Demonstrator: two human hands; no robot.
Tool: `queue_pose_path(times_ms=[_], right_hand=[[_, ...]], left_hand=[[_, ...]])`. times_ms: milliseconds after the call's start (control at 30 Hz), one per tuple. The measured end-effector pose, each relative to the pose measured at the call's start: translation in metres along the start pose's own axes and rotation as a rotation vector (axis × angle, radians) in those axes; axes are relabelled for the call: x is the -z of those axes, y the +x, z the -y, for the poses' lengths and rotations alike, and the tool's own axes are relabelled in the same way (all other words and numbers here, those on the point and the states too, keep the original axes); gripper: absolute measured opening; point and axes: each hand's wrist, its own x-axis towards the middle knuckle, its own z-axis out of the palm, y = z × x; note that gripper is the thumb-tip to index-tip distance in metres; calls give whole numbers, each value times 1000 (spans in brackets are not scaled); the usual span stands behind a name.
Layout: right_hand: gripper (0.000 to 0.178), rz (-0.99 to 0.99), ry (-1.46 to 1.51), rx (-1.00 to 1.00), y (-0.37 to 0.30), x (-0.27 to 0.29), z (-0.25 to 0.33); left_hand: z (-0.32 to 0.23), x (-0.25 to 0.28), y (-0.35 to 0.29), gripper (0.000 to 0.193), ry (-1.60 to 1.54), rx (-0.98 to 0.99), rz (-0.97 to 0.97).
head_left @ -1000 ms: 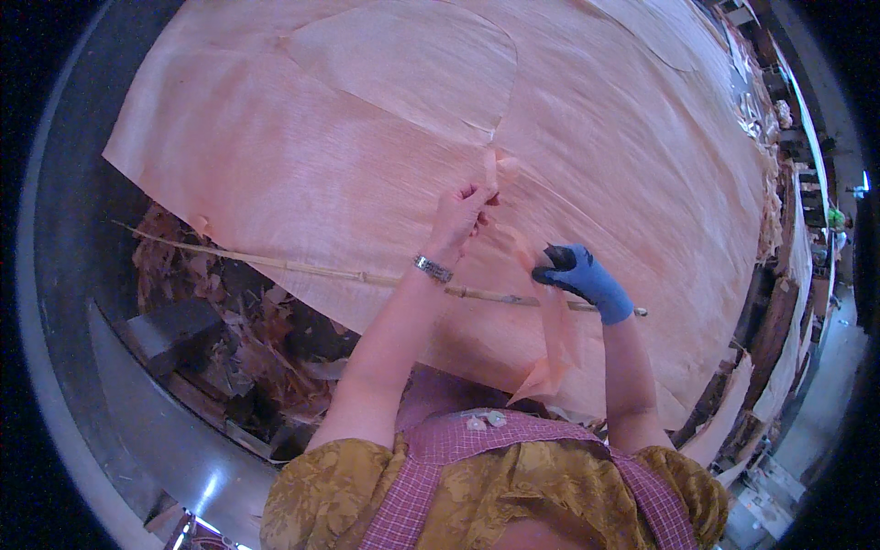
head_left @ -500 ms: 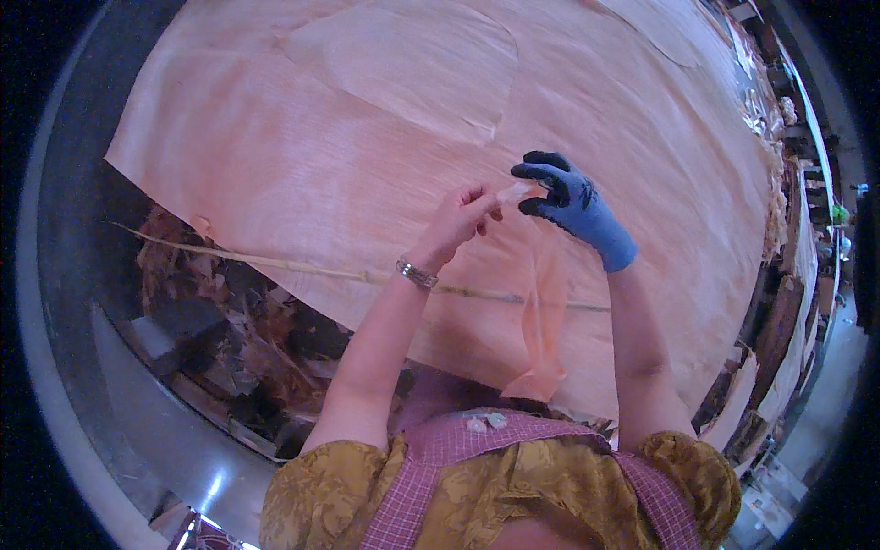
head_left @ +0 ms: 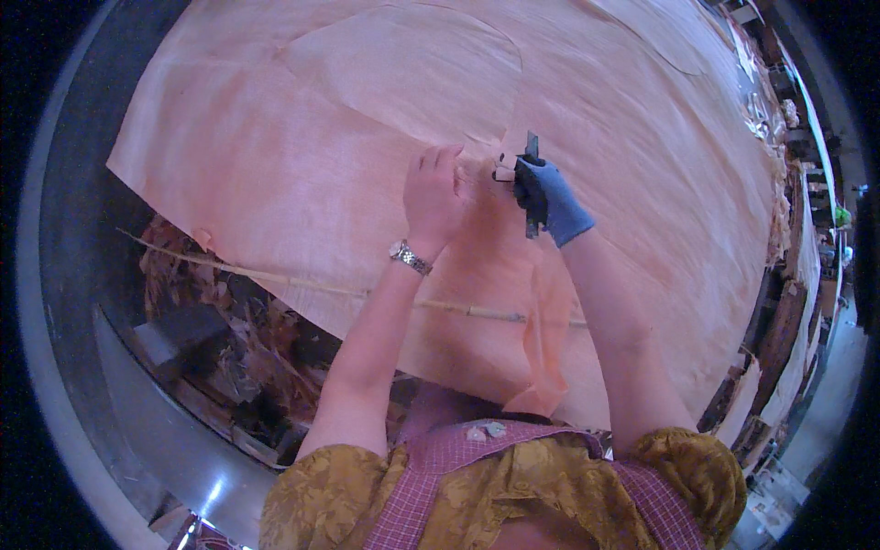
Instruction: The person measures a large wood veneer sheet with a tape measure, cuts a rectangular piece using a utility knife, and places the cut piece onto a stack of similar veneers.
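Peachy sheet (head_left: 275, 165) everywhere, patch (head_left: 412, 69) at 12 o'clock already flat, strip (head_left: 547, 335) at 4 loose. My left hand (head_left: 432, 197) spreads over the sheet, gloved right hand (head_left: 557, 203) grips a dark tool (head_left: 533, 144) at 1; can't tell what's left.

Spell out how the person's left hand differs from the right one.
The left hand is bare; the right hand wears a blue glove. The left hand is opened out, with nothing visibly clasped, while the right hand clasps a dark tool. Below the left hand is a metal watch; the right hand shows none. Both are over the pinkish sheet.
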Motion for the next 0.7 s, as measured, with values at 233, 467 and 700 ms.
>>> queue_pose_path(times_ms=[233,467,700], right_hand=[[22,-79,-20,16,-6,-17,3],[26,-98,-144,70,5,-13,-2],[23,187,-602,4,-18,57,50]], left_hand=[[10,-28,21,34,268,-413,179],[16,-49,42,37,481,-514,499],[47,-54,44,42,258,-437,601]])
